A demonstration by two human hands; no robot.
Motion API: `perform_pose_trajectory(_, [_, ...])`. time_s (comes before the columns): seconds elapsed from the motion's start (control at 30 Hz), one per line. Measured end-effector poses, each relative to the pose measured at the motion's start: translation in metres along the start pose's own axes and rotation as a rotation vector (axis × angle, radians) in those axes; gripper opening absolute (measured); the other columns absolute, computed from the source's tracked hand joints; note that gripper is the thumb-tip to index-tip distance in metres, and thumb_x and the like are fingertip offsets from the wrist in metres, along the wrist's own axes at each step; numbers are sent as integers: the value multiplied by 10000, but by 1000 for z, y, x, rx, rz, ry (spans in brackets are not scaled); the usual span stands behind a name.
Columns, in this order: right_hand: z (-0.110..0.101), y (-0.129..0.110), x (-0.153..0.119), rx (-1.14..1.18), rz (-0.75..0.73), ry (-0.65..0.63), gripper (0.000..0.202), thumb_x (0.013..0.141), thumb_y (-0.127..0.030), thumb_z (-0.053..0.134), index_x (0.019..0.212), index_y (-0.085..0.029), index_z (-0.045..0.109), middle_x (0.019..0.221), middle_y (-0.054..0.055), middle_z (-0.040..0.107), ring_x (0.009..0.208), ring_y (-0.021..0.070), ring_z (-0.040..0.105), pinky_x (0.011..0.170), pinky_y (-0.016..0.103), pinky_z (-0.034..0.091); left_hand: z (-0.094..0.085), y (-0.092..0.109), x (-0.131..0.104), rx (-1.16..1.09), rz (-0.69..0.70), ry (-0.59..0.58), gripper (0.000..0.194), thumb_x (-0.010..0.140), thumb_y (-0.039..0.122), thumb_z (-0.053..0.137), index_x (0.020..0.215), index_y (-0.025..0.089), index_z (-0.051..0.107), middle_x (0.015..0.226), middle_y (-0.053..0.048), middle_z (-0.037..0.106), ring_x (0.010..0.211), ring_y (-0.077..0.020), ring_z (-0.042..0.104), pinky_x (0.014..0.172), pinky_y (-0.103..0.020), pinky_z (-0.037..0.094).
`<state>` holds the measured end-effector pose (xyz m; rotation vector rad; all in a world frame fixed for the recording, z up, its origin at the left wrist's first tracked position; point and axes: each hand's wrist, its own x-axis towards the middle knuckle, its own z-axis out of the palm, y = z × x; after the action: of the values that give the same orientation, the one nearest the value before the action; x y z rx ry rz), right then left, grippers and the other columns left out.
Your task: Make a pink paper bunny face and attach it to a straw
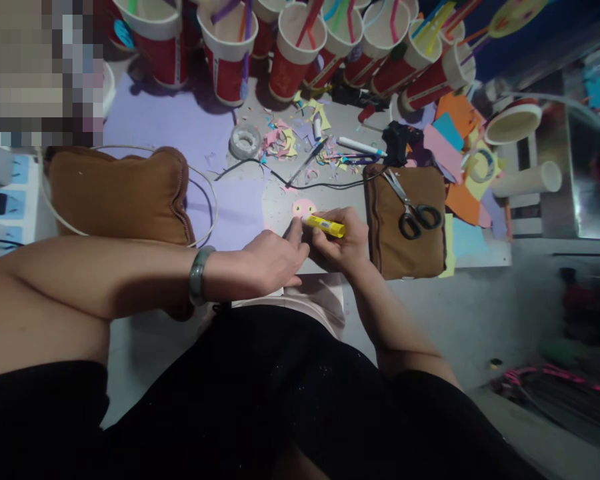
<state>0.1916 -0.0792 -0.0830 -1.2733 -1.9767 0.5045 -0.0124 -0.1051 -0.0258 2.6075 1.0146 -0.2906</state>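
A small pink paper face [304, 207] with two yellow eyes lies on the grey table, at the middle of the view. My right hand [341, 239] is closed round a yellow tube-shaped marker or glue stick [326, 226], whose pale tip points left onto the lower part of the face. My left hand [276, 262] rests beside it on the left, fingers apart, with a fingertip at the lower edge of the pink paper. Nothing shows in the grasp of my left hand, which has a green bracelet at its wrist.
Red and white cups [297, 53] with coloured straws line the back. Tape [245, 141], paper scraps [280, 141] and pens lie in front of them. Brown pouches flank my hands; scissors [411, 208] lie on the right pouch [405, 257]. A black cord crosses the table.
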Motion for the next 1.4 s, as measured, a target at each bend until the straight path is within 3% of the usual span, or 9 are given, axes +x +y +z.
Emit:
perform_pose_trajectory(0.2, [-1, -1, 0, -3, 41, 33, 227, 856, -438, 686, 921, -255, 567, 820, 52, 759, 661, 183, 691, 585, 317, 552, -1, 1, 0, -16, -4, 1, 730, 934, 621, 590, 1462, 120, 526, 1661, -342, 241, 1002, -338, 729, 802, -430, 556])
perform_pose_trajectory(0.37, [1, -1, -1, 3, -26, 25, 207, 851, -404, 695, 918, -243, 583, 801, 36, 735, 623, 161, 666, 559, 300, 534, -1, 0, 0, 12, 11, 1, 740, 936, 614, 591, 1481, 120, 508, 1648, -353, 260, 939, -333, 740, 752, -423, 557])
perform_pose_trajectory(0.47, [2, 1, -1, -56, -49, 141, 207, 867, -423, 675, 930, -249, 583, 759, -1, 672, 609, 144, 628, 546, 292, 525, -1, 0, 0, 28, 13, 13, 753, 930, 627, 591, 1471, 108, 521, 1644, -363, 256, 914, -338, 743, 728, -425, 553])
perform_pose_trajectory(0.6, [-4, 11, 3, -50, 6, 302, 200, 963, -393, 561, 1119, -274, 603, 1004, 35, 678, 767, 163, 673, 716, 363, 587, -3, 0, -2, 23, 20, 4, 706, 941, 608, 587, 1441, 111, 559, 1650, -353, 246, 886, -324, 737, 699, -412, 535])
perform_pose_trajectory(0.73, [-17, 24, 5, -305, 11, 160, 264, 965, -313, 527, 1199, -257, 635, 1094, 90, 707, 1006, 254, 674, 935, 482, 536, -3, 1, -2, 18, 16, 7, 690, 950, 585, 589, 1439, 98, 562, 1644, -353, 257, 883, -308, 727, 712, -409, 521])
perform_pose_trajectory(0.87, [-24, 31, -2, -575, 28, 56, 357, 896, -253, 574, 1245, -233, 641, 1097, 107, 701, 1054, 292, 629, 995, 519, 454, -1, 1, -1, 30, 21, 15, 685, 955, 602, 569, 1423, 103, 568, 1642, -352, 262, 871, -304, 728, 689, -398, 519])
perform_pose_trajectory(1.1, [-26, 16, -23, -627, -44, 91, 350, 895, -280, 607, 1243, -262, 646, 1263, 133, 609, 1159, 321, 583, 995, 531, 438, -2, 0, 0, 39, 29, 11, 661, 972, 590, 545, 1399, 86, 577, 1629, -367, 276, 865, -301, 741, 680, -380, 521])
perform_pose_trajectory(1.27, [-25, 7, -32, -595, -127, 58, 213, 898, -322, 623, 1106, -283, 650, 1140, 82, 645, 1038, 279, 603, 977, 509, 428, -2, 2, 1, 32, -3, -11, 643, 966, 584, 560, 1387, 100, 606, 1648, -349, 243, 853, -301, 731, 658, -377, 500])
perform_pose_trajectory(1.4, [-26, 18, -25, -663, -30, 148, 308, 912, -394, 614, 1184, -250, 630, 1153, 110, 647, 1067, 302, 600, 946, 499, 425, 0, 2, 1, 54, 16, -4, 661, 971, 586, 550, 1406, 89, 594, 1642, -352, 248, 847, -303, 728, 652, -379, 490])
